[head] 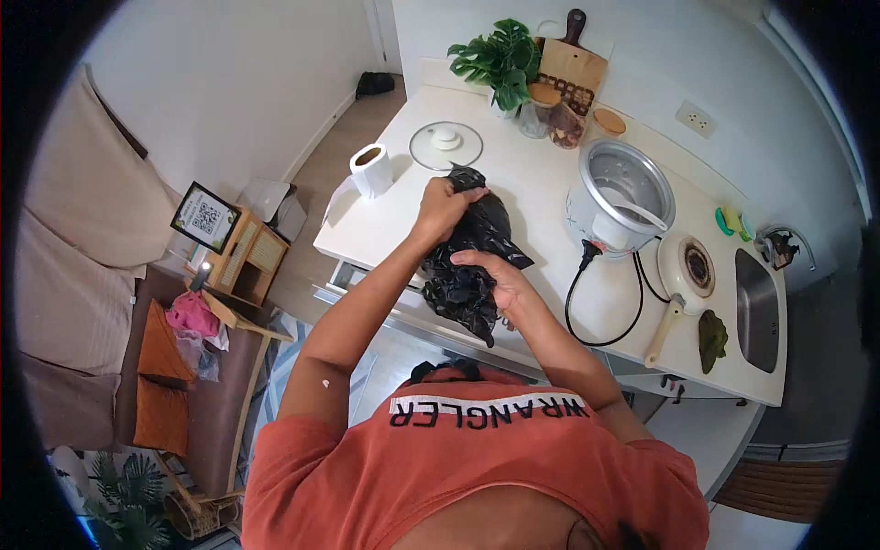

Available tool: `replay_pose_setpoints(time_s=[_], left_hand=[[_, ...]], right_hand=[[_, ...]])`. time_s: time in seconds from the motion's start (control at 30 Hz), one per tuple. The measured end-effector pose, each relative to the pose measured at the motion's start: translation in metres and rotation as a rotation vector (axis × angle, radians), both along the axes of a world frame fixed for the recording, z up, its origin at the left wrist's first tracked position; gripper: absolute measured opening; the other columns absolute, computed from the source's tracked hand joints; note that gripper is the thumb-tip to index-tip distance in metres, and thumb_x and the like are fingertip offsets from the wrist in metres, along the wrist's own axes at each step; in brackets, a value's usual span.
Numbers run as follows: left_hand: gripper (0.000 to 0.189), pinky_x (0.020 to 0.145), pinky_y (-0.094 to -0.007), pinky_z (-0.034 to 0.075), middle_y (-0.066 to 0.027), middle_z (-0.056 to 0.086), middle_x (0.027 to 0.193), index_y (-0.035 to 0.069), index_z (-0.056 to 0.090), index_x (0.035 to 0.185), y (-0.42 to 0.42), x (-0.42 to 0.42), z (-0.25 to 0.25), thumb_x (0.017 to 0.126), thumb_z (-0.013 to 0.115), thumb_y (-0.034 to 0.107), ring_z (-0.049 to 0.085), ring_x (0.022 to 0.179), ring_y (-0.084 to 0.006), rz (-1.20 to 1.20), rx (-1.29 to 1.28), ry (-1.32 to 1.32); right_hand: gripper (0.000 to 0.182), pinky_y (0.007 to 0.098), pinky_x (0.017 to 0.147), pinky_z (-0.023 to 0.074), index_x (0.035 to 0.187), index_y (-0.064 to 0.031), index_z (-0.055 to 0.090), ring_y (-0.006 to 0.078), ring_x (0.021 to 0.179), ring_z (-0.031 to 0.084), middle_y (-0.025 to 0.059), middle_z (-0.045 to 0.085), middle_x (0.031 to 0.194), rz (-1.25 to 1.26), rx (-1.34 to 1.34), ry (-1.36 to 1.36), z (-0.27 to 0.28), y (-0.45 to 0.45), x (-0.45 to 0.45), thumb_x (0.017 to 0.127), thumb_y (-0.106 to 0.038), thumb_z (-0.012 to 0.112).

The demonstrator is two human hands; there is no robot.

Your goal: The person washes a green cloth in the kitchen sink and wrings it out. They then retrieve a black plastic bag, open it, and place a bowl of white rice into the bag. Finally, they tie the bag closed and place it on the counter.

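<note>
Both of my hands grip a crumpled black plastic bag [485, 230] above the front part of the white countertop [543, 199]. My left hand [443, 206] is closed around its upper end. Lower down, my right hand [505, 278] holds the bag's side, with the thumb across the plastic. What the bag contains, if anything, is hidden. Beyond it lies a glass lid with a white knob [446, 140]. A roll of toilet paper [372, 172] stands upright to the left, its loose end hanging past the counter edge. Below my hands, a drawer [344, 278] is pulled partly out.
On the right stand a rice cooker [584, 213] with a white spoon inside, its black cord [569, 302], an upturned pan [687, 275], a green cloth [711, 342] and a sink [756, 309]. Jars [567, 127], a potted plant [505, 62] and a cutting board [574, 65] line the back wall.
</note>
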State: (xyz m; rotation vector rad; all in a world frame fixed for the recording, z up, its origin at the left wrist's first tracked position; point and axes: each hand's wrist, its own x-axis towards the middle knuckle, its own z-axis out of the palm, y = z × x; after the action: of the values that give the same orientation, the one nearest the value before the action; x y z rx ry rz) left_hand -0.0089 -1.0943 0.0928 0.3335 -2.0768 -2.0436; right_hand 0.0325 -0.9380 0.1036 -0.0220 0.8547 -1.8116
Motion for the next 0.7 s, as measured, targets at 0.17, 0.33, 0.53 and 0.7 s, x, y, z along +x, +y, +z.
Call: replay_pose_setpoints(time_s=[0.17, 0.33, 0.53, 0.7], left_hand=[[0.03, 0.041, -0.0326, 0.034, -0.0158, 0.049, 0.043, -0.009, 0.055, 0.055, 0.022, 0.007, 0.016, 0.071, 0.067, 0.013, 0.042, 0.039, -0.0146, 0.118, -0.669, 0.262], [0.028, 0.053, -0.0407, 0.045, -0.028, 0.052, 0.059, -0.009, 0.056, 0.058, 0.012, 0.02, 0.058, 0.066, 0.066, 0.015, 0.056, 0.059, -0.041, 0.106, -0.837, 0.056], [0.026, 0.051, -0.0359, 0.043, -0.0202, 0.056, 0.054, -0.008, 0.059, 0.063, 0.005, 0.018, 0.037, 0.068, 0.067, 0.016, 0.059, 0.05, -0.0259, 0.095, -0.476, 0.216], [0.022, 0.062, -0.0258, 0.047, -0.0096, 0.065, 0.074, -0.006, 0.064, 0.088, 0.009, 0.022, 0.029, 0.073, 0.066, 0.011, 0.059, 0.066, -0.0103, -0.063, -0.338, 0.018]], right_hand=[[0.022, 0.0362, 0.073, 0.0525, 0.089, -0.001, 0.06, 0.0205, 0.077, 0.063, 0.0104, 0.064, 0.087, -0.012, -0.063, -0.109, -0.014, 0.003, 0.009, 0.07, -0.01, 0.067], [0.027, 0.0337, 0.067, 0.0518, 0.096, -0.0008, 0.057, 0.0202, 0.078, 0.062, 0.0106, 0.063, 0.088, -0.088, -0.077, -0.031, -0.004, 0.012, 0.016, 0.071, -0.007, 0.066], [0.034, 0.0269, 0.072, 0.0468, 0.1, 0.0053, 0.053, 0.0146, 0.078, 0.059, 0.0095, 0.061, 0.091, -0.42, 0.407, 1.318, 0.021, 0.038, 0.003, 0.068, -0.001, 0.065], [0.026, 0.0245, 0.064, 0.0467, 0.097, 0.0048, 0.055, 0.0147, 0.073, 0.058, 0.0084, 0.061, 0.087, -0.441, 0.201, 0.914, 0.042, 0.052, -0.033, 0.071, 0.003, 0.058]])
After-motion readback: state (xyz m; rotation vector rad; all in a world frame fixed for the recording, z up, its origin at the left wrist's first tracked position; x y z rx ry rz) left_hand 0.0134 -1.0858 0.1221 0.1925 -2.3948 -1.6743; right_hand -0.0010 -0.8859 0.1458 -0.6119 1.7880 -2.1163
